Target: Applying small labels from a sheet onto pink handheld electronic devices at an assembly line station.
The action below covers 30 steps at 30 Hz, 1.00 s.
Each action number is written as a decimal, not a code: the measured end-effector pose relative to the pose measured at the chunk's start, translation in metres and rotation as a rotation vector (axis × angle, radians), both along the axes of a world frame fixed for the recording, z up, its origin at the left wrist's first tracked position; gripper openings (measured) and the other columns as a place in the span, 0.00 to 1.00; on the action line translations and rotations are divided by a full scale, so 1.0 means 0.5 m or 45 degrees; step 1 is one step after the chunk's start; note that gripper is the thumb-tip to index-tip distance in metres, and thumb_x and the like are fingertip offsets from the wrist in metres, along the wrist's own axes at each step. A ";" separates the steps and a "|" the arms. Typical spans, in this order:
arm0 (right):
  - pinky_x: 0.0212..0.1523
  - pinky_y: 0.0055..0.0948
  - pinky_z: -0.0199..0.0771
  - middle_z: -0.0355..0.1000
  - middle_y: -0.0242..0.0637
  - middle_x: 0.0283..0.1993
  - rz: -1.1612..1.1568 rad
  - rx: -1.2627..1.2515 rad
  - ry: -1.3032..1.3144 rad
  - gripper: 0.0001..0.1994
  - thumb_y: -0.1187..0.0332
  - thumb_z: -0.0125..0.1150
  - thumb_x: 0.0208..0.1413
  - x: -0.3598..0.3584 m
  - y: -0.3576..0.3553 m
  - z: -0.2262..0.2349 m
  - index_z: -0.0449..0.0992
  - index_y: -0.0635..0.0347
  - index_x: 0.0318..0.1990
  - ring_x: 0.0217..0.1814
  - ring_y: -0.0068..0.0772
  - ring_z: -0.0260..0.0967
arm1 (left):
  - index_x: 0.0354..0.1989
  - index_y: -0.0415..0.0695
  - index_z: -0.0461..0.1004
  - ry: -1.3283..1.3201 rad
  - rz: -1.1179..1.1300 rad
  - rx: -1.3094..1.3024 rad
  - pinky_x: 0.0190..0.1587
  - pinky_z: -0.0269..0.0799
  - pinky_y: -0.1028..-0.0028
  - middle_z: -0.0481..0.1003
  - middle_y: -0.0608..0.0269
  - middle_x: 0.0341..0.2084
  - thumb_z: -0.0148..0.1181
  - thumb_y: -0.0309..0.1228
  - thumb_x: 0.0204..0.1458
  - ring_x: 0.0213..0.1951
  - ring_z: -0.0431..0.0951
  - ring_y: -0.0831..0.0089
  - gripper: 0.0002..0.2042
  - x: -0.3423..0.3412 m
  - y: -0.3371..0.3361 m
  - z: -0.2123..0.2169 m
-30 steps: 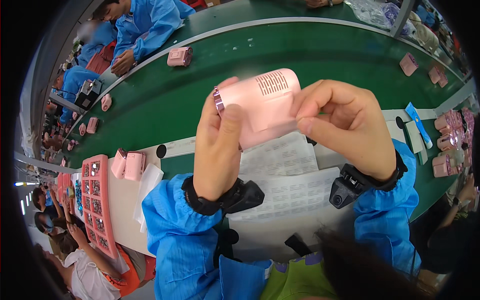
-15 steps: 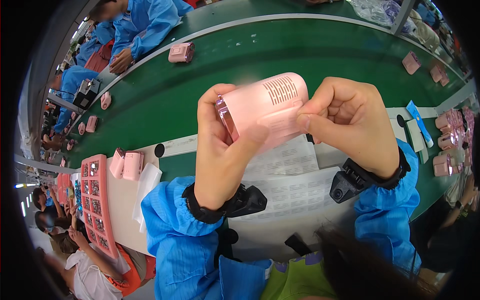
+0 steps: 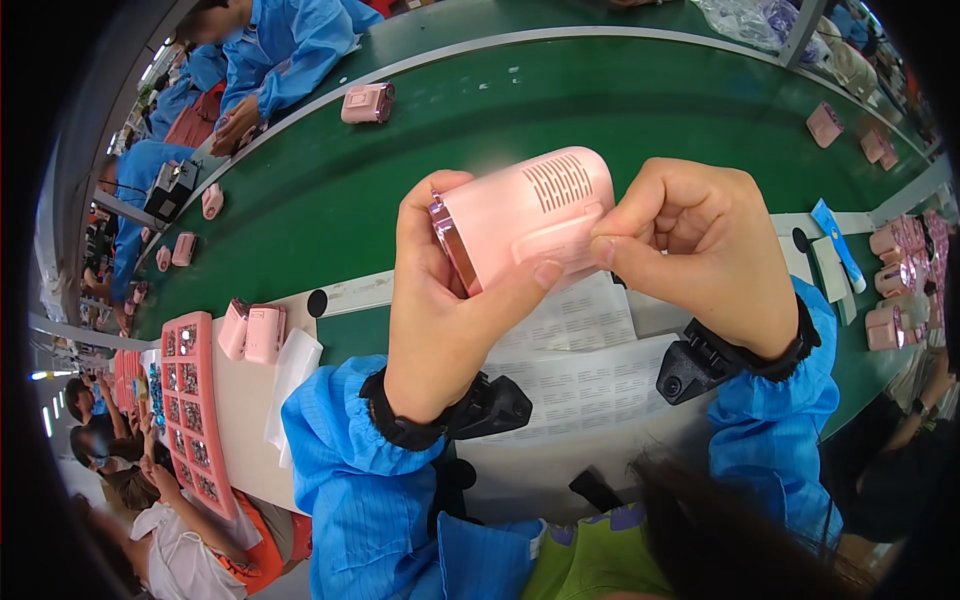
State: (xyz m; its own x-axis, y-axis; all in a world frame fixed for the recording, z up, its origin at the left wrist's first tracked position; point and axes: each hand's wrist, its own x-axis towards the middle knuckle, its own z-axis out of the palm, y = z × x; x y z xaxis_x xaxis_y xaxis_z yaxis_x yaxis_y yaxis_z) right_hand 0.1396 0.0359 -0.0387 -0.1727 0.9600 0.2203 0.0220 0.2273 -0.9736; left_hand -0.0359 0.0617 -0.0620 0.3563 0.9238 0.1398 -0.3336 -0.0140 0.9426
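A pink plastic housing (image 3: 500,215) with a slotted vent, a raised side panel and a shiny metallic rim is held up over the table. My left hand (image 3: 435,300) is wrapped round its rim end, the thumb lying on the raised panel. Thumb and forefinger of my right hand (image 3: 700,245) are pinched together against the panel's right end; whatever is between them is too small to make out. Below lie white sheets of printed labels (image 3: 570,395), partly hidden by the hands and the housing.
A green conveyor belt (image 3: 480,120) runs beyond the table, with a pink housing (image 3: 368,103) on it. To the left stand two pink housings (image 3: 265,333) and a pink tray of small parts (image 3: 190,390). At right lies a blue tool (image 3: 838,245). Co-workers sit along the left.
My left thumb has slid right along the raised panel. My right hand keeps its pinch at the panel's end. The housing on the belt has shifted slightly right.
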 end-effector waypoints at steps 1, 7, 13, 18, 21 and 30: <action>0.26 0.12 0.65 0.69 0.32 0.25 -0.001 -0.004 0.005 0.04 0.82 0.56 0.43 0.000 0.001 0.000 0.68 0.67 0.25 0.26 0.13 0.63 | 0.49 0.44 0.50 0.005 0.004 -0.001 0.43 0.67 0.75 0.63 0.58 0.42 0.61 0.19 0.38 0.44 0.68 0.72 0.31 0.000 0.001 0.000; 0.26 0.12 0.64 0.68 0.30 0.24 -0.047 -0.012 -0.024 0.04 0.82 0.56 0.43 -0.004 -0.003 0.002 0.68 0.66 0.24 0.26 0.12 0.63 | 0.49 0.44 0.49 0.038 0.026 0.033 0.43 0.67 0.75 0.63 0.58 0.42 0.59 0.19 0.39 0.44 0.67 0.72 0.29 0.002 -0.001 0.000; 0.27 0.12 0.65 0.68 0.28 0.25 -0.250 0.078 -0.305 0.09 0.82 0.58 0.41 -0.014 -0.005 0.003 0.66 0.65 0.31 0.26 0.13 0.63 | 0.49 0.44 0.49 0.061 0.059 0.081 0.43 0.67 0.76 0.63 0.58 0.42 0.58 0.18 0.40 0.44 0.67 0.72 0.29 0.002 0.002 -0.007; 0.35 0.16 0.66 0.67 0.30 0.33 -0.525 0.308 -0.470 0.20 0.78 0.59 0.42 -0.005 0.017 -0.003 0.62 0.63 0.45 0.35 0.17 0.65 | 0.49 0.43 0.48 0.122 0.054 0.176 0.45 0.66 0.74 0.62 0.58 0.43 0.58 0.21 0.40 0.47 0.65 0.71 0.29 -0.003 0.013 -0.009; 0.40 0.18 0.65 0.67 0.32 0.37 -0.233 0.296 -0.315 0.24 0.76 0.60 0.42 0.014 0.061 -0.025 0.61 0.61 0.49 0.40 0.19 0.64 | 0.49 0.43 0.50 0.127 0.068 0.261 0.47 0.63 0.72 0.61 0.57 0.43 0.59 0.25 0.41 0.48 0.62 0.70 0.28 -0.008 0.028 -0.018; 0.39 0.29 0.70 0.68 0.42 0.40 -0.488 -0.448 -0.455 0.28 0.56 0.60 0.42 0.272 0.324 -0.217 0.64 0.63 0.49 0.41 0.32 0.67 | 0.38 0.42 0.69 1.508 -0.884 0.941 0.49 0.54 0.69 0.61 0.53 0.42 0.64 0.41 0.35 0.48 0.59 0.61 0.22 -0.069 0.015 -0.072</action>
State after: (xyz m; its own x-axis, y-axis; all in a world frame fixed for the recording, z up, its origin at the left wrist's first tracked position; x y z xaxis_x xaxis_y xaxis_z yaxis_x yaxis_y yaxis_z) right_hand 0.2757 0.1978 -0.1473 0.1931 0.9729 -0.1274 0.3762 -0.1934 -0.9061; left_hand -0.0702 0.0692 -0.0981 0.9003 0.3931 -0.1871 0.4305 -0.7402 0.5165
